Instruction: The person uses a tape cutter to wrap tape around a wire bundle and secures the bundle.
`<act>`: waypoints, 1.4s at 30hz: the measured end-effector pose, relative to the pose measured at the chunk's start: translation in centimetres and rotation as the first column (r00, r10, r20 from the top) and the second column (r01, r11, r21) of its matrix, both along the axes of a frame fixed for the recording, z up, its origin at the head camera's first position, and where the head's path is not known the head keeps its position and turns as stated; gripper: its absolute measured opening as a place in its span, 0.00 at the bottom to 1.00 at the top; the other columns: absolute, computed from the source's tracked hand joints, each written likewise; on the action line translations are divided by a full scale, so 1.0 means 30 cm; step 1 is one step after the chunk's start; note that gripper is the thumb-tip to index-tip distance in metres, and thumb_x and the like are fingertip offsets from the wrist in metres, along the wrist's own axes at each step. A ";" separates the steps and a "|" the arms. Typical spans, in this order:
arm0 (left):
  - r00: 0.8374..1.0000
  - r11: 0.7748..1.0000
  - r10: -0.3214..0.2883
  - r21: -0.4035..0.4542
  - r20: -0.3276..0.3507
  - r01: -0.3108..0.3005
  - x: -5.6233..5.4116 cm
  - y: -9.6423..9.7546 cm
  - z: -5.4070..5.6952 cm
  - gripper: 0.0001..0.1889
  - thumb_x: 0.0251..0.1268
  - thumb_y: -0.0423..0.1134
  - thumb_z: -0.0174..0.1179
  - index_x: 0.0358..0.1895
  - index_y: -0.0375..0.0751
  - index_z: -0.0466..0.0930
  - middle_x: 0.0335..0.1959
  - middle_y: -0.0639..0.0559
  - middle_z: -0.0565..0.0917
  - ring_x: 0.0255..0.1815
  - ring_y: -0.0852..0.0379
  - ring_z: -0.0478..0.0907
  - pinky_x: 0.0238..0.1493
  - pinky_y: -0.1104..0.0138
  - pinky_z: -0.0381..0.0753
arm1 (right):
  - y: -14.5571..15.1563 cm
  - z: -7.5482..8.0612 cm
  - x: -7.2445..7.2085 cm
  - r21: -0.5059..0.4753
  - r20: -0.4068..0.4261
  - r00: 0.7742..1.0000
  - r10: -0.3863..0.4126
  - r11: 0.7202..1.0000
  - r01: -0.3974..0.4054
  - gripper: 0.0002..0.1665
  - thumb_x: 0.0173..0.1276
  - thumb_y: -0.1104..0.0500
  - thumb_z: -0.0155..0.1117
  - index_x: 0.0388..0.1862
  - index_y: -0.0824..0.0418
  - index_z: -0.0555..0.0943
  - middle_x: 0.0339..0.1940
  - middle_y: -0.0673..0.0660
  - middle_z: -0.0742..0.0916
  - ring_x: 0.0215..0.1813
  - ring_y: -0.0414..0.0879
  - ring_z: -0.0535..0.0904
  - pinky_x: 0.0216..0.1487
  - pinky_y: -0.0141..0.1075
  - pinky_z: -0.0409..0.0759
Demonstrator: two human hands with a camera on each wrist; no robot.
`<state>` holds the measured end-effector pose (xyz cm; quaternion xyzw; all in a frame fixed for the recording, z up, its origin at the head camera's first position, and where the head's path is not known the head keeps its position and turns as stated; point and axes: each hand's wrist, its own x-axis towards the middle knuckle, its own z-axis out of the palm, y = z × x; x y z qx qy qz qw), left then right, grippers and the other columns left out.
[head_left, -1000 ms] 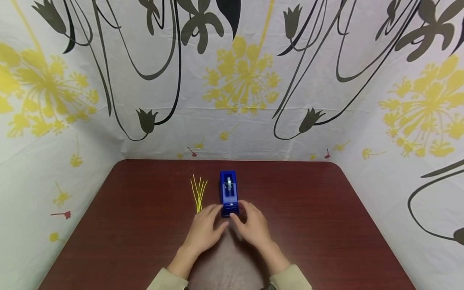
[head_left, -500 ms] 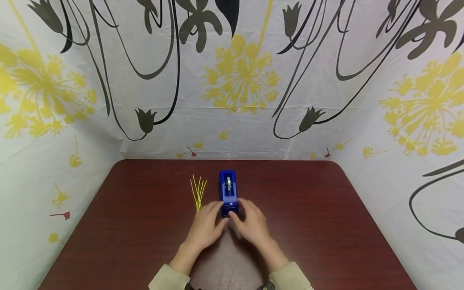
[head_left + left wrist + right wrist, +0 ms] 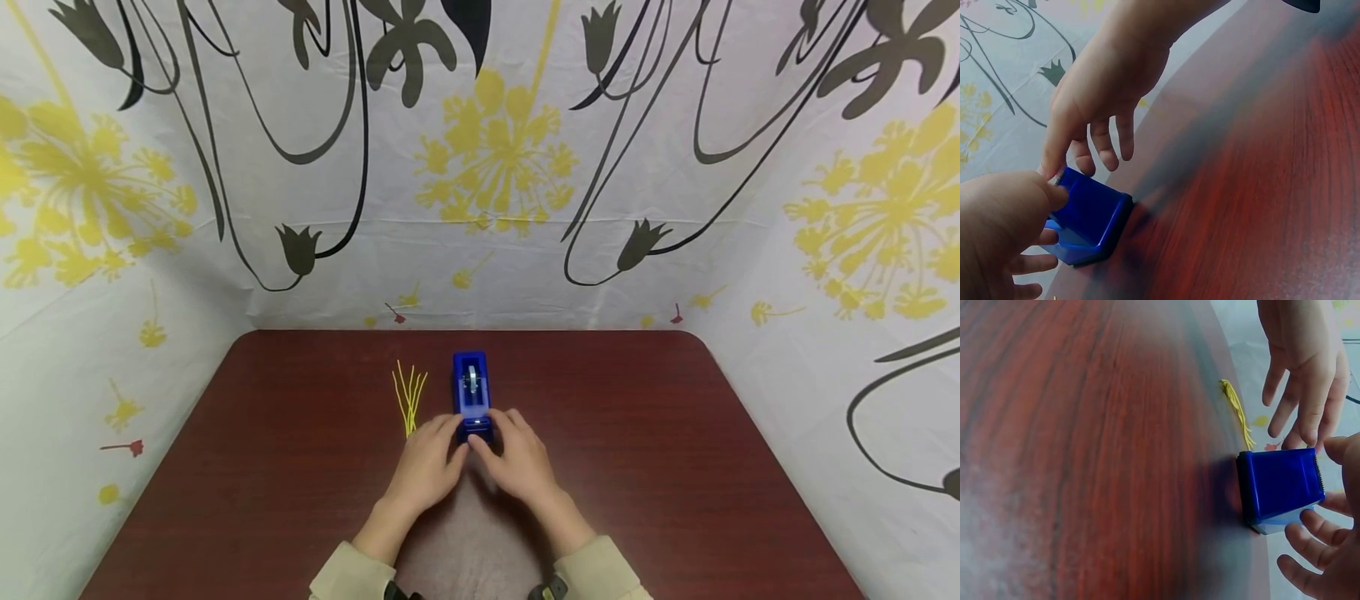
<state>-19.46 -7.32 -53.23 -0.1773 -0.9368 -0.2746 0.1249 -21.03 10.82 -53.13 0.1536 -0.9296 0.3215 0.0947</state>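
Hands flank a blue tape dispenser at its near end

A bundle of yellow strands is laid on the dark red table. Behind, flower-printed white cloth is seen.

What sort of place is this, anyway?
Perhaps a screened-off tabletop workspace; whether at home or elsewhere, I can't tell. Flowery sheeting rises behind and on both sides of a reddish table, which bears a tape dispenser.
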 end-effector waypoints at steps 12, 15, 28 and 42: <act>0.999 0.999 -0.016 0.027 -0.051 0.017 -0.010 -0.001 -0.006 0.22 0.71 0.39 0.63 0.65 0.36 0.78 0.58 0.44 0.82 0.59 0.43 0.80 0.59 0.45 0.76 | -0.014 0.008 -0.033 0.001 -0.002 0.999 0.039 0.999 -0.039 0.26 0.70 0.46 0.68 0.60 0.59 0.82 0.25 0.48 0.82 0.26 0.41 0.77 0.27 0.38 0.76; 0.998 0.999 -0.025 0.038 -0.064 0.028 -0.012 -0.002 -0.009 0.22 0.70 0.38 0.64 0.64 0.37 0.79 0.57 0.44 0.82 0.58 0.43 0.80 0.58 0.45 0.76 | -0.016 0.011 -0.044 -0.079 0.033 0.997 0.065 0.995 -0.062 0.23 0.71 0.49 0.68 0.59 0.61 0.83 0.17 0.44 0.76 0.17 0.36 0.70 0.21 0.32 0.70; 0.999 0.999 -0.030 0.035 -0.026 0.031 -0.005 0.003 -0.010 0.25 0.69 0.39 0.65 0.67 0.37 0.77 0.58 0.43 0.81 0.59 0.42 0.79 0.60 0.43 0.74 | -0.043 0.030 -0.057 -0.599 0.395 0.916 0.071 0.776 0.198 0.14 0.71 0.65 0.64 0.52 0.69 0.86 0.30 0.59 0.88 0.24 0.43 0.76 0.24 0.31 0.74; 0.999 0.999 -0.038 0.036 -0.013 0.039 -0.008 -0.004 -0.023 0.28 0.68 0.41 0.66 0.70 0.39 0.74 0.58 0.43 0.81 0.59 0.43 0.79 0.60 0.45 0.75 | -0.045 0.029 -0.081 -0.797 0.551 0.793 0.259 0.446 0.408 0.16 0.73 0.59 0.62 0.53 0.69 0.82 0.16 0.45 0.71 0.18 0.39 0.63 0.30 0.31 0.72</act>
